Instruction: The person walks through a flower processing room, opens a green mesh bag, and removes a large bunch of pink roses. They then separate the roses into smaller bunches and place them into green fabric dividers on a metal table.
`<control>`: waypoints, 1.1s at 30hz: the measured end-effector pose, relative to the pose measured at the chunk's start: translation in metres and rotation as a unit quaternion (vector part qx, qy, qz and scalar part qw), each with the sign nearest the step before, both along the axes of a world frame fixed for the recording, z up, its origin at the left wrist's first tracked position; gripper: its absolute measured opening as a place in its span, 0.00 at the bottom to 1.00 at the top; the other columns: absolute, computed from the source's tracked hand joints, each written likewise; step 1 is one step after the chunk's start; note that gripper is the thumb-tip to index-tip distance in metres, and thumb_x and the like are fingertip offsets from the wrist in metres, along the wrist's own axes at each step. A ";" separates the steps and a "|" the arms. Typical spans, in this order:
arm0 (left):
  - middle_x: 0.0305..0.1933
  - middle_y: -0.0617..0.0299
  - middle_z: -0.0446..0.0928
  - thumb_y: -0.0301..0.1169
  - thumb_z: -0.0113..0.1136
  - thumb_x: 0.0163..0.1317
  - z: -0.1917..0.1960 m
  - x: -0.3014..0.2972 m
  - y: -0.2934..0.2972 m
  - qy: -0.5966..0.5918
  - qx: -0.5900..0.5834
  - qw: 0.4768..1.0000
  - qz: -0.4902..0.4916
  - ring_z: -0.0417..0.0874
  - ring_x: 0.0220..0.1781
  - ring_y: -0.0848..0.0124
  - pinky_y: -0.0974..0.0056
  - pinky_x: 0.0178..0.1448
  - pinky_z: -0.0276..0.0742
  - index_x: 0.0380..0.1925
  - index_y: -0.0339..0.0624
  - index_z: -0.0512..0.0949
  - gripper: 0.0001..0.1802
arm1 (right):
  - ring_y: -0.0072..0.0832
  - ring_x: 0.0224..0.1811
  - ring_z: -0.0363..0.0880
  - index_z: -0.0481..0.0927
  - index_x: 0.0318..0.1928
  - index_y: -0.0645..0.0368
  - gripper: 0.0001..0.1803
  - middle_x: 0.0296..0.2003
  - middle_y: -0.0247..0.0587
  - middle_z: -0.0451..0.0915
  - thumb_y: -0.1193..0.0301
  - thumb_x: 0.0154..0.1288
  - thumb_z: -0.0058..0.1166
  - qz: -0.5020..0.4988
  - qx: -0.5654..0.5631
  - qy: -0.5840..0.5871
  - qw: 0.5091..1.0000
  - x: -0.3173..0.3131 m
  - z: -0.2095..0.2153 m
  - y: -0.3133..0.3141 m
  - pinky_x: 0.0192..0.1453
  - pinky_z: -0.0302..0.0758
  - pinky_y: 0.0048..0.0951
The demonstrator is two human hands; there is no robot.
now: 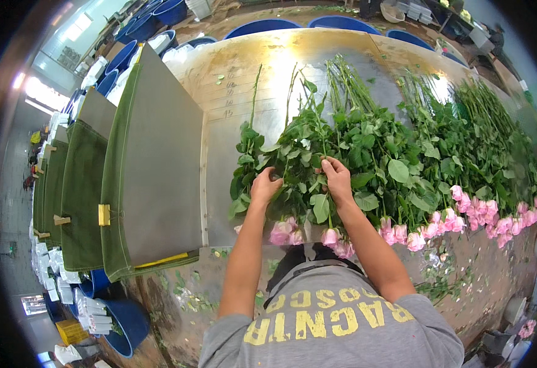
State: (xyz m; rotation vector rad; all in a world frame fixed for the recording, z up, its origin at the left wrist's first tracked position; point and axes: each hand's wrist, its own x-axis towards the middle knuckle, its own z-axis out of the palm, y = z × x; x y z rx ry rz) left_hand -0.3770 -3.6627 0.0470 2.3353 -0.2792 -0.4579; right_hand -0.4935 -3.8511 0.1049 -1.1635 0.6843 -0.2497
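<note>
Pink roses with long leafy green stems lie across a metal table (pixel 232 92), blooms toward me. Between the thumb and fingers of my right hand (pixel 338 181) is the stem of one rose; a pink bloom (pixel 330 237) hangs below it near the table's front edge. My left hand (pixel 265 186) curls in at the left part of the leaves (pixel 293 144), its fingertips partly lost among them. What it grips, if anything, I cannot make out. Close under the left hand are more pink blooms (pixel 282 232).
Upright grey panels with green cloth (pixel 121 165) and wooden clips (pixel 104 214) stand left of the table. More rose bunches (pixel 489 141) spread to the right. Blue tubs (pixel 262 27) line the far edge; another blue tub (pixel 127 328) stands lower left. Leaf scraps litter the floor (pixel 182 294).
</note>
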 end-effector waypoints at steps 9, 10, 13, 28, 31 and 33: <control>0.43 0.51 0.80 0.38 0.65 0.48 0.019 -0.005 -0.032 0.101 -0.030 0.994 0.025 0.80 0.44 0.61 0.60 0.49 0.75 0.47 0.35 0.76 0.27 | 0.15 0.28 0.73 0.79 0.45 0.59 0.11 0.33 0.29 0.80 0.66 0.68 0.51 -0.006 -0.043 -0.056 0.997 0.012 -0.028 -0.002 0.28 0.71 0.22; 0.41 0.54 0.80 0.36 0.65 0.49 0.023 -0.003 -0.030 0.142 -0.088 0.985 0.037 0.80 0.41 0.64 0.61 0.47 0.74 0.46 0.33 0.76 0.25 | 0.15 0.27 0.74 0.79 0.45 0.58 0.11 0.33 0.30 0.80 0.66 0.68 0.51 -0.014 -0.017 -0.058 0.998 0.011 -0.024 -0.005 0.27 0.70 0.22; 0.40 0.57 0.78 0.32 0.63 0.52 0.036 -0.001 -0.025 0.238 -0.171 0.954 0.064 0.77 0.40 0.69 0.65 0.45 0.73 0.44 0.30 0.75 0.21 | 0.14 0.24 0.73 0.80 0.44 0.55 0.10 0.32 0.32 0.82 0.66 0.69 0.49 -0.004 0.023 -0.031 0.999 0.005 -0.014 -0.014 0.22 0.66 0.19; 0.48 0.57 0.76 0.39 0.61 0.60 0.072 -0.003 -0.023 0.278 -0.285 0.906 0.143 0.78 0.44 0.68 0.62 0.46 0.76 0.53 0.34 0.69 0.26 | 0.51 0.49 0.77 0.71 0.52 0.62 0.33 0.45 0.57 0.79 0.52 0.53 0.63 0.128 -0.275 0.063 0.951 0.030 -0.021 0.026 0.53 0.72 0.41; 0.42 0.61 0.77 0.39 0.59 0.61 0.060 0.011 -0.013 0.261 -0.266 0.916 0.148 0.78 0.41 0.69 0.63 0.43 0.74 0.47 0.36 0.75 0.20 | 0.52 0.48 0.77 0.65 0.56 0.61 0.35 0.45 0.57 0.79 0.58 0.50 0.62 0.143 -0.336 0.188 0.912 0.035 -0.035 0.030 0.52 0.72 0.43; 0.40 0.62 0.77 0.38 0.58 0.60 0.055 0.020 0.000 0.281 -0.281 0.902 0.171 0.78 0.39 0.69 0.64 0.42 0.74 0.45 0.36 0.76 0.19 | 0.51 0.47 0.77 0.67 0.54 0.60 0.32 0.43 0.56 0.79 0.61 0.49 0.60 0.105 -0.373 0.186 0.903 0.035 -0.044 0.030 0.51 0.73 0.43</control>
